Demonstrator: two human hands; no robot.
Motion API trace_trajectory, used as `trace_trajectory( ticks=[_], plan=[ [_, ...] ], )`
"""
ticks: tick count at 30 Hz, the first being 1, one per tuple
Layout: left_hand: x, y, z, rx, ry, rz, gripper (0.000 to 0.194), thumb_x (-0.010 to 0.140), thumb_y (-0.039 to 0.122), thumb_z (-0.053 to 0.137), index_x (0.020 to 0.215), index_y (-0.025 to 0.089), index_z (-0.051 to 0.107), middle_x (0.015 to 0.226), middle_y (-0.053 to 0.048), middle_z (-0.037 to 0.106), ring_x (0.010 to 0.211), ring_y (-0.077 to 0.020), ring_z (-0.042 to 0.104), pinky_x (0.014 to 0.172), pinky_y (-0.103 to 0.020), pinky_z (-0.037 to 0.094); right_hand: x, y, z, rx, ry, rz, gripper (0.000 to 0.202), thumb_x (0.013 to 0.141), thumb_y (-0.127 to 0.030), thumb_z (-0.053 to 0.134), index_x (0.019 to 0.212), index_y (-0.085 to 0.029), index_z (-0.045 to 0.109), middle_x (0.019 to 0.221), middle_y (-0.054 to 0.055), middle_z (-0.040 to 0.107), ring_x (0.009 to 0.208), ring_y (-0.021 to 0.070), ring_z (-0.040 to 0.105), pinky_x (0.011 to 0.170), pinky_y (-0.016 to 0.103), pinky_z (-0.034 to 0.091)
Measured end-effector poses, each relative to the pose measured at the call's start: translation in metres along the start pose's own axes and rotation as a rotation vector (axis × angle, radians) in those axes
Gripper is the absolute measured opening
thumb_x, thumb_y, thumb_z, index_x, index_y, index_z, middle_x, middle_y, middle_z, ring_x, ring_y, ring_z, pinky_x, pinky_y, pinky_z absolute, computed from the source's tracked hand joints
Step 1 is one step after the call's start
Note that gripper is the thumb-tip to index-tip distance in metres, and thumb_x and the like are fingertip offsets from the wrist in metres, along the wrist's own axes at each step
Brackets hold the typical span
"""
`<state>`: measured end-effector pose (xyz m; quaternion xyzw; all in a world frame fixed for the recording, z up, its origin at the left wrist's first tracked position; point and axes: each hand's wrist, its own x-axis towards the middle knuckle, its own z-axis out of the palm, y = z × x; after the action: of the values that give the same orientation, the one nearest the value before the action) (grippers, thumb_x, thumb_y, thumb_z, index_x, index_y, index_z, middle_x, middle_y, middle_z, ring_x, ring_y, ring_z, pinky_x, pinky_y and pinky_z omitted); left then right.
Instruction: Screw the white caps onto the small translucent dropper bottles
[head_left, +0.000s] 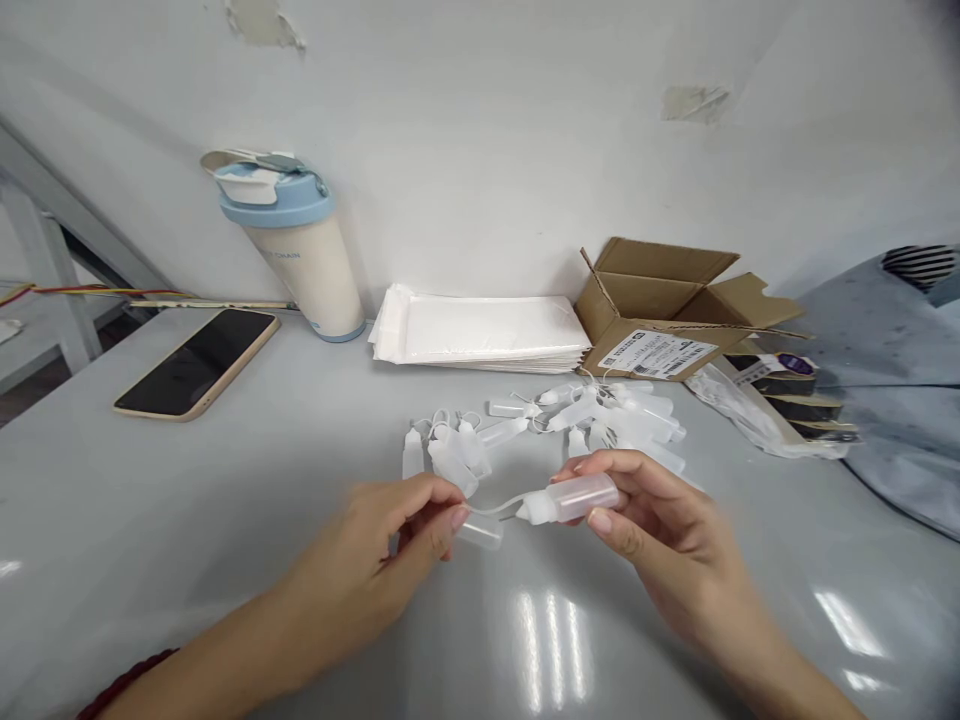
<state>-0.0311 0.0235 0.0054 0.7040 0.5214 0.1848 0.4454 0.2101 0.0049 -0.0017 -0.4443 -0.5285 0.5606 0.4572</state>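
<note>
My right hand grips a small translucent squeeze bottle on its side, its thin metal needle tip pointing left. A flexible white strap runs from the bottle's neck to my left hand. The thumb and fingers of that hand pinch the strap's far end; the cap there is hidden by the fingertips. Just behind my left fingers another clear bottle lies on the table. Beyond both hands are two loose groups of similar bottles, one on the left and a larger one on the right.
A stack of white padded envelopes lies by the wall beside an open cardboard box. Further left stand a cream tumbler and a phone. A tray with dark items and grey-blue fabric are at the right.
</note>
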Motion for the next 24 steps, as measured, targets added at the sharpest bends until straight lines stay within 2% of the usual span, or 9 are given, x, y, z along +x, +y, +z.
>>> trace_trajectory(
  ticks=[3,6,11,15,21,24],
  plan=[
    [-0.001,0.001,-0.002,-0.052,-0.048,-0.029,0.027,0.094,0.037,0.045,0.080,0.022,0.063,0.066,0.003,0.063,0.054,-0.0116,0.057,0.046,-0.019,0.039,0.000,-0.001,0.000,-0.008,0.013,-0.013,0.016,0.088,-0.028,0.067,0.104,-0.029,0.067,0.097,0.003,0.070,0.079,0.0148,0.064,0.068,0.024,0.054],
    [-0.002,0.003,-0.002,-0.060,-0.019,-0.020,0.024,0.092,0.035,0.048,0.082,0.022,0.066,0.064,0.003,0.063,0.053,-0.0115,0.057,0.044,-0.018,0.038,0.001,-0.003,0.003,-0.037,0.036,-0.037,0.015,0.089,-0.028,0.067,0.103,-0.030,0.066,0.097,0.002,0.071,0.079,0.0149,0.066,0.068,0.023,0.055],
    [-0.003,0.002,0.001,-0.008,-0.014,0.085,0.020,0.092,0.031,0.049,0.084,0.024,0.067,0.062,0.004,0.063,0.052,-0.0105,0.057,0.042,-0.017,0.036,0.001,-0.004,0.007,-0.157,0.063,-0.096,0.013,0.087,-0.027,0.067,0.100,-0.029,0.067,0.091,0.002,0.073,0.074,0.0164,0.068,0.061,0.024,0.057],
    [-0.003,0.000,0.004,0.042,0.044,0.197,0.020,0.091,0.028,0.048,0.081,0.023,0.065,0.060,0.005,0.061,0.052,-0.0100,0.055,0.048,-0.017,0.039,-0.002,-0.001,0.008,-0.158,0.060,-0.103,0.015,0.087,-0.027,0.066,0.102,-0.030,0.067,0.094,0.003,0.073,0.075,0.0165,0.068,0.061,0.024,0.057],
    [-0.005,0.003,0.006,0.035,0.057,0.160,0.022,0.091,0.030,0.048,0.079,0.023,0.065,0.058,0.005,0.058,0.051,-0.0103,0.052,0.046,-0.017,0.037,-0.003,-0.001,0.010,-0.128,0.012,-0.090,0.019,0.088,-0.020,0.065,0.103,-0.031,0.067,0.097,0.001,0.072,0.084,0.0145,0.068,0.070,0.021,0.057],
    [-0.005,0.004,0.006,0.046,0.061,0.150,0.021,0.091,0.031,0.049,0.079,0.023,0.064,0.058,0.005,0.058,0.051,-0.0108,0.051,0.047,-0.018,0.038,-0.003,-0.002,0.010,-0.129,-0.001,-0.090,0.019,0.088,-0.021,0.065,0.103,-0.031,0.067,0.096,0.001,0.073,0.083,0.0148,0.069,0.069,0.022,0.057]
  ],
)
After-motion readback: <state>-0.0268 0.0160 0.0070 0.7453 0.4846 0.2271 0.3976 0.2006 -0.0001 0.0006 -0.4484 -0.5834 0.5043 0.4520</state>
